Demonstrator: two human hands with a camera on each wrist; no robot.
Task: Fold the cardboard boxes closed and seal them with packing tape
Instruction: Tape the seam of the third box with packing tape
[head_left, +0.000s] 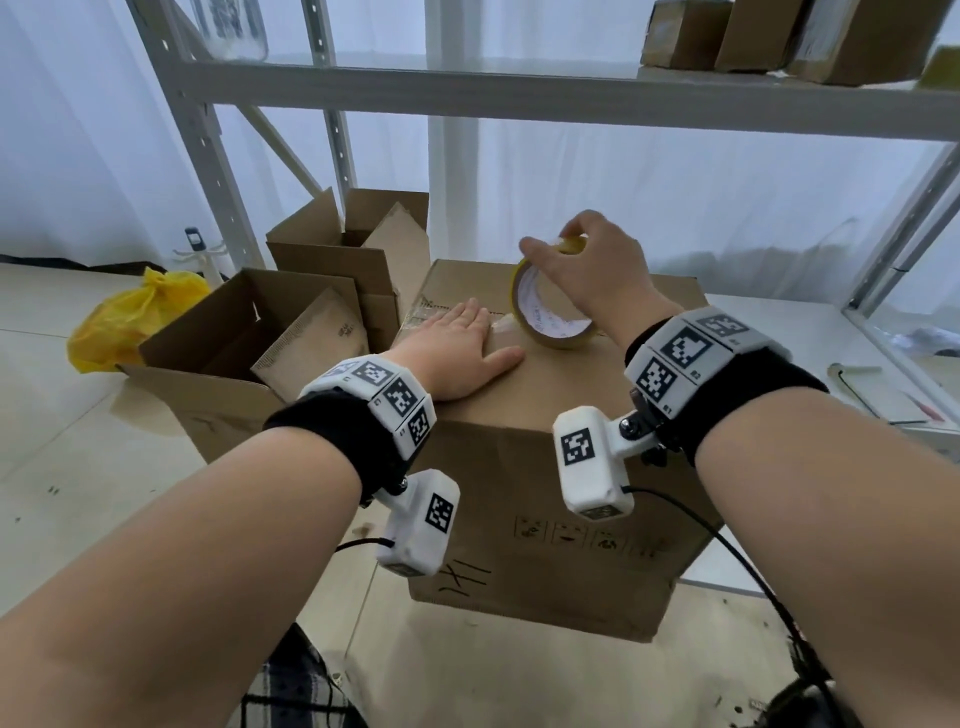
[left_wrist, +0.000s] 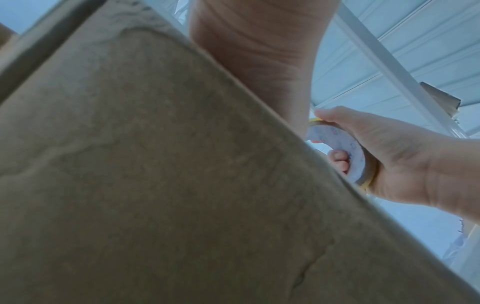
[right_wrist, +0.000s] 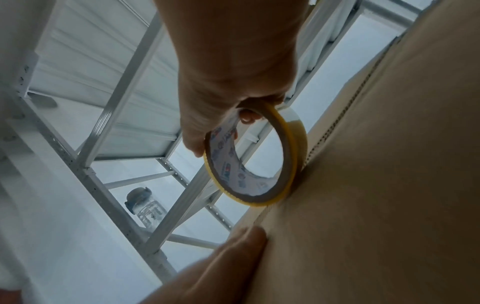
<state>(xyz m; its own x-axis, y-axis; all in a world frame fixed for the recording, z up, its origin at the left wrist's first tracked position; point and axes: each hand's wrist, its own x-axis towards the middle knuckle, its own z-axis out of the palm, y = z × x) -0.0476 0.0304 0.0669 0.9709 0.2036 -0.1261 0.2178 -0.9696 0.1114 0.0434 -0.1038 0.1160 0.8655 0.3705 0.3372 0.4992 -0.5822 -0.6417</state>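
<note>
**Cardboard box: the seam is being taped, two more boxes wait open**

The cardboard box (head_left: 545, 467) in front of me has its top flaps folded shut. My left hand (head_left: 462, 348) lies flat on the top with straight fingers and presses the taped start of the seam near the left edge. My right hand (head_left: 587, 275) grips the roll of packing tape (head_left: 550, 312), fingers curled through its core; the roll stands on edge and touches the box top, just beside my left fingertips. A short clear strip runs from the roll under my left hand.

I judge that only the first part of the seam is covered; the right part looks bare, and the tape is not yet cut. To my left, two open cardboard boxes (head_left: 249, 332) stand with flaps up, so they remain to be folded and sealed.
</note>
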